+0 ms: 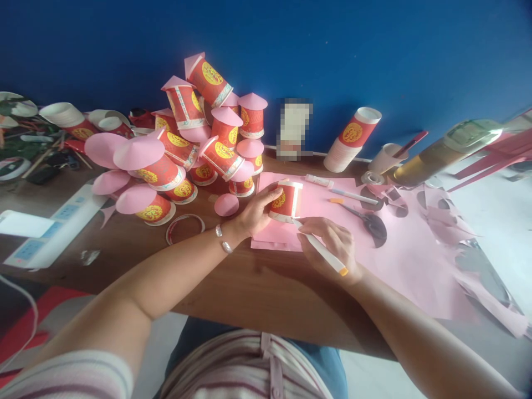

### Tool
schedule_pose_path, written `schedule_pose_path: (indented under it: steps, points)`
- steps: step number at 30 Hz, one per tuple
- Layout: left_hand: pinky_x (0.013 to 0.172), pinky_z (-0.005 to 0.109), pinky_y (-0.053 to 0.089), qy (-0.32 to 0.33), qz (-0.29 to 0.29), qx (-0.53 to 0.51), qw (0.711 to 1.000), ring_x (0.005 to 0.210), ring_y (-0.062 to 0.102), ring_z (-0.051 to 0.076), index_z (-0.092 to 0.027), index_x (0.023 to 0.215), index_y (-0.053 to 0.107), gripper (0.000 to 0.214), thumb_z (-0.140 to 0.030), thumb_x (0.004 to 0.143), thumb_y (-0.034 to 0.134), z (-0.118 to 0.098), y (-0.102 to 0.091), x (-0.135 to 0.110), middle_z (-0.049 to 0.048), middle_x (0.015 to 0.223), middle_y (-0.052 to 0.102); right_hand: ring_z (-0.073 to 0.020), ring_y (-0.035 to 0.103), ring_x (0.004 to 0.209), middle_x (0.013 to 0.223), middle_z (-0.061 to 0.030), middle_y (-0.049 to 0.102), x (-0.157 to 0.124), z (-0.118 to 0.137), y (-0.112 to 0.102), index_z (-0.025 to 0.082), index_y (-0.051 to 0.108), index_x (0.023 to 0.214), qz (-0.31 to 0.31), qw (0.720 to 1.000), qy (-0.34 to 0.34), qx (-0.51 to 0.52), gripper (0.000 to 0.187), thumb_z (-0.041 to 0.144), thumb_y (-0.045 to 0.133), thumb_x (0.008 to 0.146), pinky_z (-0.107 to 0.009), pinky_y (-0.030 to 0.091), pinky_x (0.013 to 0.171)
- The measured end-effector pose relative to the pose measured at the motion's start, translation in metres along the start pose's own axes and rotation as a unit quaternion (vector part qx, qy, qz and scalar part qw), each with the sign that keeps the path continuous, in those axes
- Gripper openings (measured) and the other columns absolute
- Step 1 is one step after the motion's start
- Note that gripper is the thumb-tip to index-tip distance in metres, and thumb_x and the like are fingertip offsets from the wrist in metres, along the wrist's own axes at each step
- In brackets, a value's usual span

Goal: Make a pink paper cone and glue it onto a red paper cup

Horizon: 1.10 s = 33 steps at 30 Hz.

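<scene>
My left hand (258, 211) is wrapped around the side of a red paper cup (284, 203) with a gold emblem and a pale seam strip facing right. In my right hand (334, 239) is a white marker pen (326, 256) with an orange end. Its tip meets the cup's lower edge near the seam; whether it touches I cannot tell. Beneath both hands lies pink paper (274, 239). Scissors (361, 217) with dark handles and another capped pen (356, 197) rest on the paper to the right.
Several red cups with pink cone tops (226, 147) are piled at back left. A cup stack (351, 141) leans by the blue wall (332, 50). Right are a gold cylinder (432, 158) and pink scraps (453, 216). A power strip (54, 227) and tape ring (185, 216) lie left.
</scene>
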<state>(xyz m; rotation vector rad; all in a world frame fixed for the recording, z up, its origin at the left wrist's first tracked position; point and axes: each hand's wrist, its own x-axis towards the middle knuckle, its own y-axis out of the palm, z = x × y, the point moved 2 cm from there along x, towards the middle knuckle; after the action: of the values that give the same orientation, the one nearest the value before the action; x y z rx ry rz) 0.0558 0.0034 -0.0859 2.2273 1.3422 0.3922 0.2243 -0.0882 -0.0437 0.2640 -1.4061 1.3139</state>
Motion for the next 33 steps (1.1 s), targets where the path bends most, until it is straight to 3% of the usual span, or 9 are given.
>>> schedule_pose_path:
  steps: [3,7,11,21,33]
  points:
    - [0.086,0.034,0.052,0.010,0.019,0.023,1.000,0.097,0.065,0.020,-0.019,0.107,0.070,0.035,-0.050,0.093,0.066,0.000,0.002,-0.002,0.0063,0.104,0.070,-0.0191,0.077,0.080,0.087,-0.0046,0.075,0.000,0.002,0.000,0.022,0.061,0.106,0.021,1.000,-0.001,0.015,0.021,0.009,0.065,0.091,-0.029,0.063,0.068]
    - [0.081,0.032,0.050,0.001,0.058,0.079,0.995,0.089,0.062,0.018,-0.017,0.112,0.067,0.043,-0.053,0.090,0.071,-0.004,0.008,-0.008,0.0060,0.100,0.068,-0.0186,0.077,0.079,0.087,-0.0041,0.076,0.002,0.004,0.000,0.023,0.062,0.106,0.045,0.998,-0.010,0.036,0.019,0.010,0.064,0.092,-0.030,0.063,0.069]
    - [0.081,0.030,0.048,-0.004,0.045,0.095,0.994,0.089,0.061,0.017,-0.017,0.111,0.065,0.043,-0.050,0.086,0.076,-0.006,0.010,-0.010,0.0038,0.098,0.067,-0.0196,0.076,0.079,0.084,-0.0036,0.075,0.003,0.005,0.000,0.023,0.063,0.108,0.042,0.997,-0.026,0.059,0.021,0.010,0.065,0.091,-0.031,0.063,0.070]
    - [0.082,0.032,0.049,-0.019,0.035,0.101,0.994,0.090,0.064,0.019,-0.015,0.109,0.064,0.047,-0.053,0.084,0.077,-0.007,0.012,-0.011,0.0059,0.098,0.068,-0.0133,0.067,0.063,0.079,-0.0018,0.072,0.000,0.002,0.001,0.021,0.061,0.100,0.068,0.995,0.026,0.064,0.008,0.014,0.063,0.096,-0.024,0.053,0.058]
    - [0.079,0.031,0.048,-0.013,0.036,0.118,0.992,0.086,0.063,0.018,-0.014,0.109,0.063,0.048,-0.054,0.085,0.076,-0.005,0.010,-0.009,0.0061,0.095,0.068,-0.0102,0.061,0.059,0.074,0.0009,0.068,0.001,0.003,0.000,0.021,0.059,0.093,0.071,0.995,0.044,0.050,0.010,0.011,0.059,0.094,-0.022,0.047,0.057]
